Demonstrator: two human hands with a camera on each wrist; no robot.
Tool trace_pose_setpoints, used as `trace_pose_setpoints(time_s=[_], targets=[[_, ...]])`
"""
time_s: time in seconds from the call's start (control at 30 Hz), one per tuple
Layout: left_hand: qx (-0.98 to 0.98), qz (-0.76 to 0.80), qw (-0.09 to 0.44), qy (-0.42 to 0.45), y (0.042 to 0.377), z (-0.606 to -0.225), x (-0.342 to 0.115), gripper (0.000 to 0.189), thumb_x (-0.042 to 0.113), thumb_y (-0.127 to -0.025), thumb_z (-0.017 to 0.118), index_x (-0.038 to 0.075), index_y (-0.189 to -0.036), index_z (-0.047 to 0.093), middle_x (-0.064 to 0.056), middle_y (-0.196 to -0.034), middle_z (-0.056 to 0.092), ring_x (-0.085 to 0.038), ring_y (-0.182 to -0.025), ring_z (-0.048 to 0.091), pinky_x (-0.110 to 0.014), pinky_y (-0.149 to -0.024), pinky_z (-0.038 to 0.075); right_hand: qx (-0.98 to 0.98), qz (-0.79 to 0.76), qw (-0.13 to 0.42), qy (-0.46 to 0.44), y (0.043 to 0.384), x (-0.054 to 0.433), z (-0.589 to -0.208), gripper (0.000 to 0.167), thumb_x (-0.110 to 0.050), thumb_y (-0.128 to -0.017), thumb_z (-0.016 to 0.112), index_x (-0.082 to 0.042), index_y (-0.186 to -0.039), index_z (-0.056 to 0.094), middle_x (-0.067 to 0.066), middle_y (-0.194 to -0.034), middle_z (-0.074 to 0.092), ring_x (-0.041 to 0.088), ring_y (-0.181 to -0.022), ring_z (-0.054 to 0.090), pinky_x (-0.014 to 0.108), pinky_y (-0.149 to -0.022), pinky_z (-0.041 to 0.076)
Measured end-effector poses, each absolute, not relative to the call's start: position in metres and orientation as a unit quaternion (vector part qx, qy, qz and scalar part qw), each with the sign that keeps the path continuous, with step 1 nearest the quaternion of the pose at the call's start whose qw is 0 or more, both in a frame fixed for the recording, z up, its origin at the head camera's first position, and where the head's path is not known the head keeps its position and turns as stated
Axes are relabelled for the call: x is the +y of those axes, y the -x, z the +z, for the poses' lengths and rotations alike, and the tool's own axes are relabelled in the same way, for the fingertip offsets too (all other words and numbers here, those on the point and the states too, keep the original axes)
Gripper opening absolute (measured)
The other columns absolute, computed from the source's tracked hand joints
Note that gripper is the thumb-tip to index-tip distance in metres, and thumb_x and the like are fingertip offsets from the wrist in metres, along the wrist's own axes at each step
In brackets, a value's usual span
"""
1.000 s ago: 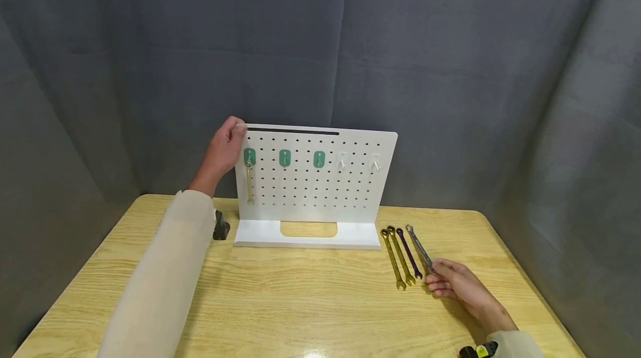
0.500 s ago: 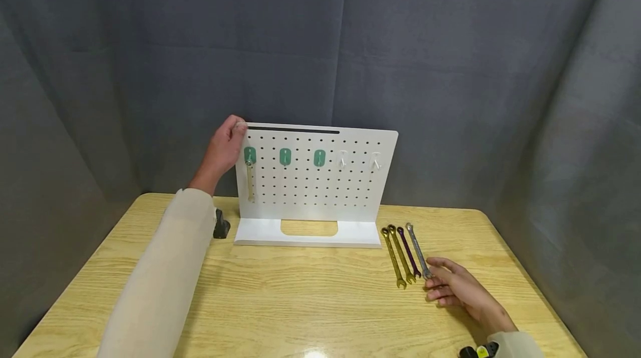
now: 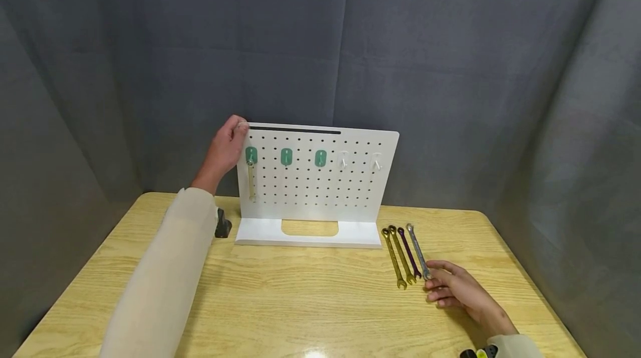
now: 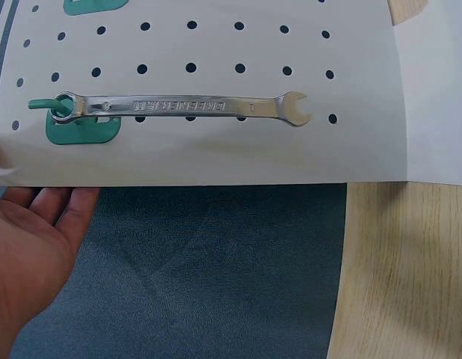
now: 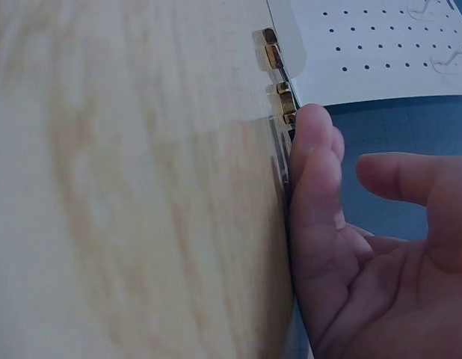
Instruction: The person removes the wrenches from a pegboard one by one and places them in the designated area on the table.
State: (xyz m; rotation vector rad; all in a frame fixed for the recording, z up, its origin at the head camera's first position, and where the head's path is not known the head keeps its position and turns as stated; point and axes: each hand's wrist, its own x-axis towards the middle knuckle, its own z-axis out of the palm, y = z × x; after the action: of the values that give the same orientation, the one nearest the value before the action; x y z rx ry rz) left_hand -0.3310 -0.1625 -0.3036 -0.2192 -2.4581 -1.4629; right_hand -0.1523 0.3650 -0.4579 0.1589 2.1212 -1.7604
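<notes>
My left hand [image 3: 223,149] grips the top left corner of a white pegboard [image 3: 315,213]; in the left wrist view several fingers pass behind the board. A shiny combination wrench [image 4: 179,106] hangs by its ring end from the leftmost green hook [image 4: 81,131]. On the table at right, a silver wrench [image 3: 418,249] lies beside a purple wrench [image 3: 410,253] and two gold wrenches [image 3: 394,260]. My right hand [image 3: 463,291] is at the near end of the silver one. In the right wrist view its thumb [image 5: 388,176] stands apart from the fingers, nothing between them.
Two more green hooks [image 3: 286,157] and two clear hooks [image 3: 376,162] sit along the board with nothing on them. A wooden table [image 3: 300,302] lies underneath. Grey curtains [image 3: 450,68] hang behind and at both sides.
The silver wrench's near end, raised in my right fingers a second ago, has gone down to the table. My right fingers have loosened from it. The left hand stays on the board.
</notes>
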Motion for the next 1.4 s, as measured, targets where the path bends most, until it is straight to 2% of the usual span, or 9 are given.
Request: trace_pose_setpoints(time_s=[0.23, 0.43, 0.7, 1.0, 1.17, 1.4], targets=[[-0.850, -0.504, 0.136, 0.075, 0.332, -0.300, -0.163, 0.039, 0.048, -0.111, 0.036, 0.014, -0.129, 0.047, -0.015, -0.117, 0.050, -0.034, -0.105, 0.051, -0.045, -0.083, 0.039, 0.781, -0.604, 0.155, -0.027, 0.152, 0.355, -0.451, 0.059, -0.021, -0.111, 0.047, 0.010, -0.154, 0.022, 0.012, -0.097, 0.069, 0.022, -0.082, 0.072, 0.035, -0.070, 0.058], [-0.851, -0.506, 0.122, 0.070, 0.332, -0.305, -0.163, 0.040, 0.049, -0.111, 0.036, 0.016, -0.130, 0.046, -0.015, -0.120, 0.049, -0.034, -0.109, 0.050, -0.047, -0.086, 0.038, 0.816, -0.567, 0.109, 0.035, 0.151, 0.328, -0.448, 0.050, -0.014, -0.110, 0.049, 0.011, -0.150, 0.032, 0.020, -0.099, 0.064, 0.032, -0.087, 0.069, 0.037, -0.071, 0.057], [-0.851, -0.495, 0.147, 0.090, 0.335, -0.305, -0.162, 0.038, 0.045, -0.112, 0.036, 0.012, -0.127, 0.048, -0.014, -0.106, 0.046, -0.033, -0.099, 0.050, -0.044, -0.081, 0.037, 0.818, -0.558, 0.088, 0.105, 0.164, 0.273, -0.438, 0.039, -0.013, -0.110, 0.051, 0.006, -0.143, 0.046, 0.022, -0.099, 0.063, 0.036, -0.085, 0.065, 0.037, -0.065, 0.056], [-0.860, -0.481, 0.144, 0.090, 0.335, -0.305, -0.166, 0.038, 0.046, -0.112, 0.036, 0.014, -0.127, 0.048, -0.014, -0.108, 0.048, -0.033, -0.100, 0.051, -0.043, -0.082, 0.038, 0.804, -0.562, 0.086, 0.172, 0.184, 0.201, -0.432, 0.026, -0.010, -0.108, 0.054, 0.007, -0.126, 0.063, 0.022, -0.096, 0.065, 0.043, -0.088, 0.066, 0.039, -0.067, 0.056], [-0.867, -0.469, 0.141, 0.093, 0.333, -0.304, -0.169, 0.036, 0.046, -0.112, 0.034, 0.014, -0.124, 0.048, -0.014, -0.107, 0.049, -0.032, -0.097, 0.052, -0.043, -0.080, 0.039, 0.796, -0.566, 0.084, 0.197, 0.198, 0.161, -0.427, 0.023, -0.009, -0.107, 0.054, 0.005, -0.122, 0.065, 0.022, -0.096, 0.067, 0.038, -0.087, 0.068, 0.037, -0.067, 0.056], [-0.870, -0.465, 0.138, 0.089, 0.336, -0.299, -0.168, 0.034, 0.044, -0.113, 0.034, 0.015, -0.122, 0.048, -0.014, -0.110, 0.053, -0.031, -0.097, 0.053, -0.043, -0.079, 0.040, 0.788, -0.572, 0.093, 0.208, 0.215, 0.118, -0.423, 0.025, -0.011, -0.108, 0.053, 0.004, -0.123, 0.066, 0.022, -0.101, 0.069, 0.042, -0.091, 0.069, 0.051, -0.073, 0.057]])
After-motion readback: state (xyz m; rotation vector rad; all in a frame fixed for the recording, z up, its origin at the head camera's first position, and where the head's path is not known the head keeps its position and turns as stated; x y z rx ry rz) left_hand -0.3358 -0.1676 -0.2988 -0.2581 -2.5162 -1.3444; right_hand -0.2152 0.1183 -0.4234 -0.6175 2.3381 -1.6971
